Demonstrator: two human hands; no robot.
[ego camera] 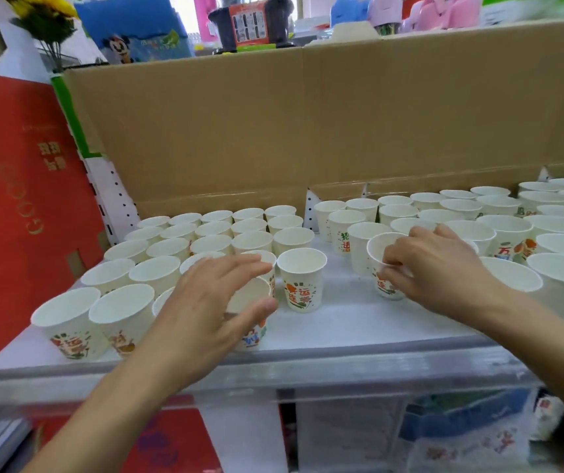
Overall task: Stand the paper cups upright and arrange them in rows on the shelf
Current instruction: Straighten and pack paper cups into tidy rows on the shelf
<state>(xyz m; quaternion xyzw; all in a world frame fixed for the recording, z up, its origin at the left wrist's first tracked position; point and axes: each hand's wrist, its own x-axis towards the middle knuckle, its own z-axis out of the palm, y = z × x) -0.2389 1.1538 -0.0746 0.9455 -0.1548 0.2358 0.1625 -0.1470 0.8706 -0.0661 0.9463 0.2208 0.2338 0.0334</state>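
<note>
Upright, a paper cup (pixel 384 264) sits pinched at its rim in the right hand (pixel 434 268) grip; another cup (pixel 251 312) stands inside the left hand (pixel 205 308) grip, fingers spread wide around it. Rows of cups (pixel 212 233) fill the shelf (pixel 342 322) beyond both grips, before a cardboard wall (pixel 307 124).

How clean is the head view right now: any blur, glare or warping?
Head view: even, soft light with no hard shadows or glare; the left hand and the shelf front edge are motion-smeared, the cup between the hands stays fairly sharp; wide-angle bending tilts the edge cups outward.
</note>
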